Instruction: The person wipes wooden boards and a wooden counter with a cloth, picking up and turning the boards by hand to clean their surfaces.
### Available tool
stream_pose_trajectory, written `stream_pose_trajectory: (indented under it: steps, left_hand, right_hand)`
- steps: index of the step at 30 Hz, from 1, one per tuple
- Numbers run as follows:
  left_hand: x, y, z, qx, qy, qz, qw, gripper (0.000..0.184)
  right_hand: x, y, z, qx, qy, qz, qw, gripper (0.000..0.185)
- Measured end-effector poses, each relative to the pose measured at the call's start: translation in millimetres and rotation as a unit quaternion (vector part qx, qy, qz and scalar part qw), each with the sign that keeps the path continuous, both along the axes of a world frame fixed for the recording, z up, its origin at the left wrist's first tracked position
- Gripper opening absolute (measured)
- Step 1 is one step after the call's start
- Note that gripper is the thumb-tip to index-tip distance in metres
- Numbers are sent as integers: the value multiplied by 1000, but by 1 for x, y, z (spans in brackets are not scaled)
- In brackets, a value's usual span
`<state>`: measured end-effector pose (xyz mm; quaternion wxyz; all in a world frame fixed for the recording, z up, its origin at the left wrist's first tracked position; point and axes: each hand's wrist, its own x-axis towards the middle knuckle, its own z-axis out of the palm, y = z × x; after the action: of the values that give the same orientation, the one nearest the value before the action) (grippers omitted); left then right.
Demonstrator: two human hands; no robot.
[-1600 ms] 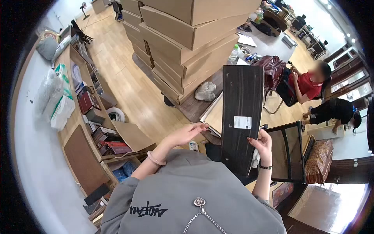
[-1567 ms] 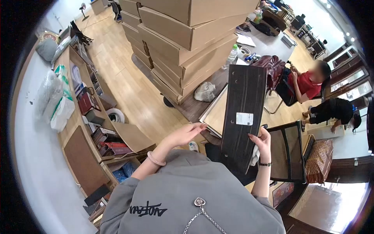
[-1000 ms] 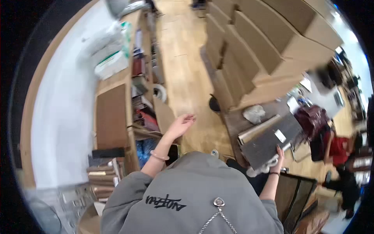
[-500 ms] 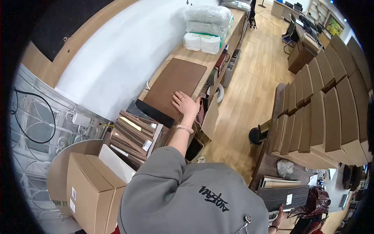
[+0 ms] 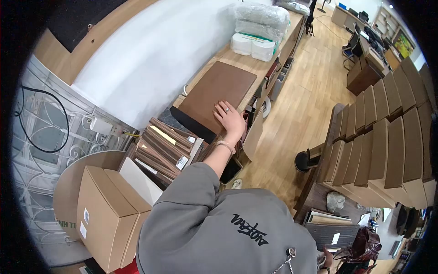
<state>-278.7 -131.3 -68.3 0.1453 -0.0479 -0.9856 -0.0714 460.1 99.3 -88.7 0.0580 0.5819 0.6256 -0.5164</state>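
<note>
My left hand (image 5: 230,122) lies flat on a smooth brown board (image 5: 223,84) on top of the low wooden shelf, its fingers spread. Beside the board's near edge is a black strip (image 5: 191,124). At the bottom right, my right hand (image 5: 327,258) is partly hidden at the near edge of a dark wood-grain panel (image 5: 315,232) with a white label. Its thumb side shows against the panel, and something whitish is by the palm. Left of the black strip, several brown wood-grain samples (image 5: 157,148) stand in a stack.
A cardboard box (image 5: 102,214) stands at the lower left. White rolls in plastic (image 5: 252,45) sit farther along the shelf. Stacked cardboard boxes (image 5: 378,150) rise from the dark table (image 5: 314,194) at right. Between shelf and table is wooden floor (image 5: 287,114) with a black stool (image 5: 302,160).
The view has swung left towards the shelf. My left hand has moved from mid-air onto the brown board. My right hand has stayed by the dark panel, which now lies lower right.
</note>
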Motion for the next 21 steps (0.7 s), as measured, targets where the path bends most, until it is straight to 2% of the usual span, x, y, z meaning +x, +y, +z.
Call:
stream_pose_trajectory:
  steps: [2, 4, 6, 7, 8, 9, 10, 11, 12, 14, 16, 17, 19, 21]
  left_hand:
    - [5, -1, 3, -7, -13, -14, 1000, 82]
    - [8, -8, 5, 1, -7, -32, 999, 80]
    - [5, -11, 0, 7, 40, -41, 998, 78]
    - [2, -12, -8, 4, 76, -46, 996, 78]
    - [3, -10, -3, -2, 54, -37, 998, 78]
    - [4, -9, -6, -14, 71, -35, 997, 77]
    - [8, -8, -1, -41, 73, -31, 996, 77]
    - [4, -7, -10, -44, 95, -27, 994, 77]
    - [2, -6, -15, -44, 121, -27, 991, 77]
    - [3, -4, -13, -62, 129, -14, 990, 78]
    - [-4, -7, -22, -67, 130, -30, 989, 78]
    - [-4, -8, -25, -75, 139, -22, 987, 78]
    - [-3, -9, -27, -76, 133, -29, 988, 79]
    - [-6, -8, -24, -76, 129, -18, 989, 80]
  right_hand:
    - [-20, -19, 30, -17, 79, -46, 996, 50]
    - [-10, -19, 17, -11, -75, -81, 994, 51]
    - [19, -30, -4, 110, 68, 89, 988, 36]
    - [-102, -65, 90, 1, -191, -93, 977, 39]
    - [-96, -76, 76, 7, 2, -160, 987, 44]
    - [-90, -82, 71, 68, -70, -129, 987, 45]
    - [-67, -82, 40, 35, -32, -161, 986, 38]
    - [-77, -94, 43, 55, 73, -170, 981, 32]
    - [-114, -107, 87, 32, 2, -209, 977, 34]
    - [-140, -115, 118, 123, -31, -137, 982, 34]
    - [-144, -111, 119, 167, -179, -144, 959, 34]
    - [-142, -111, 115, 163, -186, -154, 957, 34]
    - [-141, -113, 108, 329, -201, -170, 907, 28]
    - [-146, -117, 111, 325, -209, -176, 905, 26]
